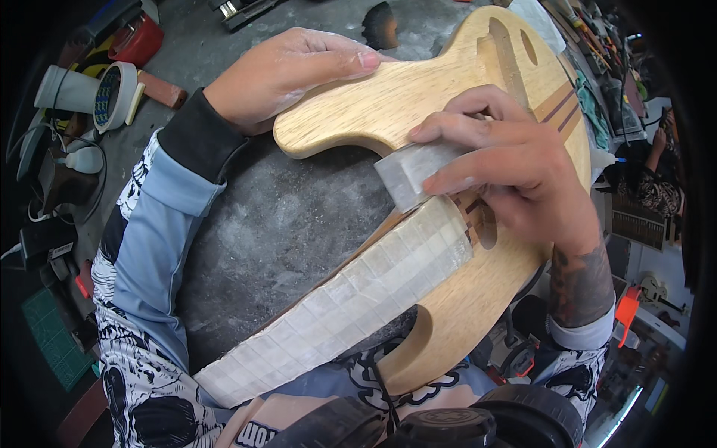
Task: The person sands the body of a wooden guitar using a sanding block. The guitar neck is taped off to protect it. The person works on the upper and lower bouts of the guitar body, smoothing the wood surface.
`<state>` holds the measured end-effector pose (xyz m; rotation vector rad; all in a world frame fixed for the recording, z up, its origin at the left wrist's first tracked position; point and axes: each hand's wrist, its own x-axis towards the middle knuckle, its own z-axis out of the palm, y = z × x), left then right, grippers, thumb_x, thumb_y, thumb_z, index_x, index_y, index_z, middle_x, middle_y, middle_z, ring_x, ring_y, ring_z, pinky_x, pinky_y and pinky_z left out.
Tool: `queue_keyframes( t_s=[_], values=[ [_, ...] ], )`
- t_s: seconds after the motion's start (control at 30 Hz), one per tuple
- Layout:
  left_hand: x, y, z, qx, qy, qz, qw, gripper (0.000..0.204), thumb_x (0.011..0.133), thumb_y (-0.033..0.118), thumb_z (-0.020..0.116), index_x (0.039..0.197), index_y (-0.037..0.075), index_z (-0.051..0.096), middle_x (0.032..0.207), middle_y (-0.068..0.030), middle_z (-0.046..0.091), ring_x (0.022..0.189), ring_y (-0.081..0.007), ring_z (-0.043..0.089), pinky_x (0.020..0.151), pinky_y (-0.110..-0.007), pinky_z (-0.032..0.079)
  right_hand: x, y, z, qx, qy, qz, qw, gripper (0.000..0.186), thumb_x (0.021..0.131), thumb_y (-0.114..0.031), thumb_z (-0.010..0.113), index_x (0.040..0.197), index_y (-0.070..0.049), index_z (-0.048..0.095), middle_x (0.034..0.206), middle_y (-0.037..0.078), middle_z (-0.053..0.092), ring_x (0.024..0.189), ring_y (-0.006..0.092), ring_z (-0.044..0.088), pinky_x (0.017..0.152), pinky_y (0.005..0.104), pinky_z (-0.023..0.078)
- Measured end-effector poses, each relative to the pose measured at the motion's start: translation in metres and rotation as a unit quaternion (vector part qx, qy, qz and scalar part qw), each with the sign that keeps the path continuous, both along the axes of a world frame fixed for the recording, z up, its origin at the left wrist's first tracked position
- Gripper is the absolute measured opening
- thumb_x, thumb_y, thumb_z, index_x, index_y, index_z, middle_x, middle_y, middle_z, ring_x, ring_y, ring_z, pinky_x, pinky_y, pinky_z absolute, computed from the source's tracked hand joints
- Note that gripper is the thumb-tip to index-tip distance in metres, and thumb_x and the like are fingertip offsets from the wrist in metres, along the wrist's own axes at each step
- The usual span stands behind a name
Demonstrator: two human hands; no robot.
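Observation:
A pale wooden electric guitar body (373,97) lies across the bench, with darker wood stripes near its middle and routed hollows. Its neck (336,306) slants down to the lower left, the fretboard covered in strips of whitish masking tape. My left hand (287,75) grips the horn at the upper left, thumb on top and the other fingers largely hidden. In my right hand (515,164), a grey, dusty sanding block (418,173) is pinched between fingers and thumb. It sits at the inner edge of the cutaway, next to the neck joint. White dust coats both hands.
Grey, dusty bench (284,231) shows under the guitar. At left are a white cup-shaped container (67,88), a red container (137,39), cables and a green cutting mat (52,336). Tools crowd the upper right. Another person (650,179) sits at the far right.

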<state>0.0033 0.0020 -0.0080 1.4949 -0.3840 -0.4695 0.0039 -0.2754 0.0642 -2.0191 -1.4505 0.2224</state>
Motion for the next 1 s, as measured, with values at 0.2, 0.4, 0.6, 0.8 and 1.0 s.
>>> queue_keyframes(
  t_s=[0.2, 0.4, 0.6, 0.8, 1.0],
  values=[
    [0.0, -0.002, 0.0, -0.011, 0.006, 0.005, 1.0, 0.051, 0.101, 0.032, 0.058, 0.131, -0.009, 0.058, 0.119, -0.0187, 0.068, 0.103, -0.0178, 0.07, 0.091, -0.027, 0.055, -0.005, 0.003, 0.002, -0.007, 0.01, -0.003, 1.0, 0.039, 0.057, 0.011, 0.064, 0.087, -0.01, 0.077, 0.11, 0.008, 0.074, 0.104, 0.0324, 0.059, 0.087, 0.039, 0.05],
    [0.0, -0.003, 0.003, -0.016, 0.002, -0.001, 1.0, 0.051, 0.101, 0.032, 0.058, 0.131, -0.009, 0.058, 0.118, -0.0186, 0.068, 0.102, -0.0179, 0.07, 0.091, -0.027, 0.055, 0.006, -0.009, -0.001, -0.017, -0.001, -0.015, 1.0, 0.041, 0.058, 0.014, 0.062, 0.089, -0.009, 0.077, 0.112, 0.009, 0.073, 0.106, 0.0323, 0.059, 0.088, 0.039, 0.049],
    [0.0, 0.0, 0.0, 0.006, -0.005, 0.013, 1.0, 0.05, 0.101, 0.032, 0.058, 0.131, -0.008, 0.058, 0.119, -0.0184, 0.068, 0.103, -0.0175, 0.069, 0.091, -0.028, 0.054, 0.001, 0.004, 0.003, -0.009, 0.04, 0.013, 0.999, 0.038, 0.065, 0.014, 0.062, 0.092, -0.009, 0.077, 0.115, 0.011, 0.072, 0.11, 0.0312, 0.058, 0.091, 0.0387, 0.049],
    [0.002, -0.001, 0.003, 0.004, 0.009, -0.003, 1.0, 0.05, 0.101, 0.032, 0.057, 0.131, -0.008, 0.059, 0.12, -0.0173, 0.068, 0.105, -0.0175, 0.068, 0.094, -0.029, 0.053, 0.021, -0.019, -0.002, -0.015, -0.014, -0.055, 0.998, 0.029, 0.074, 0.011, 0.066, 0.094, -0.007, 0.077, 0.119, 0.012, 0.071, 0.111, 0.0302, 0.058, 0.092, 0.0379, 0.049],
    [-0.004, -0.003, 0.001, -0.04, 0.027, 0.004, 0.999, 0.049, 0.101, 0.031, 0.057, 0.131, -0.009, 0.058, 0.119, -0.0172, 0.068, 0.105, -0.0174, 0.068, 0.094, -0.029, 0.052, 0.013, 0.002, 0.003, -0.016, -0.009, 0.0, 1.0, 0.027, 0.072, 0.008, 0.068, 0.094, -0.007, 0.077, 0.118, 0.011, 0.072, 0.11, 0.0302, 0.059, 0.093, 0.0391, 0.05]
  ],
)
